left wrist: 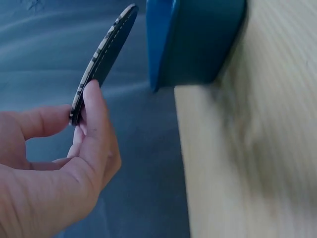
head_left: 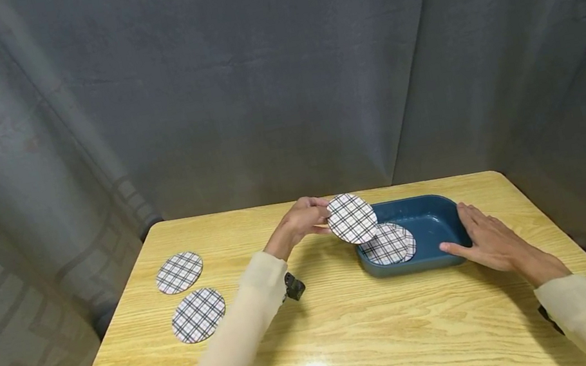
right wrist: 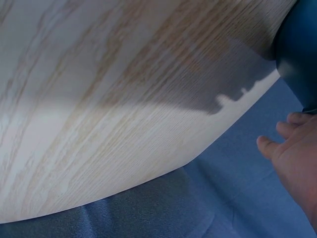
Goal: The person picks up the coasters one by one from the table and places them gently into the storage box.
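Note:
My left hand [head_left: 302, 219] pinches a round plaid coaster [head_left: 351, 218] by its edge, thumb against fingers. It is tilted above the left end of a dark blue rectangular bin [head_left: 434, 236]. Seen edge-on in the left wrist view, the held coaster [left wrist: 106, 54] has a dark, stitched back. Inside the bin, at its left, lies plaid coaster material [head_left: 389, 244]; how many pieces overlap there I cannot tell. My right hand [head_left: 491, 239] rests at the bin's right end, fingers fairly straight along the rim and thumb stretched over the front corner.
Two more plaid coasters lie apart on the wooden table's left side, one farther back [head_left: 179, 273] and one nearer [head_left: 199, 315]. Grey curtains [head_left: 264, 83] hang behind and beside the table [head_left: 356, 342]. A small black device [head_left: 294, 287] sits at my left wrist.

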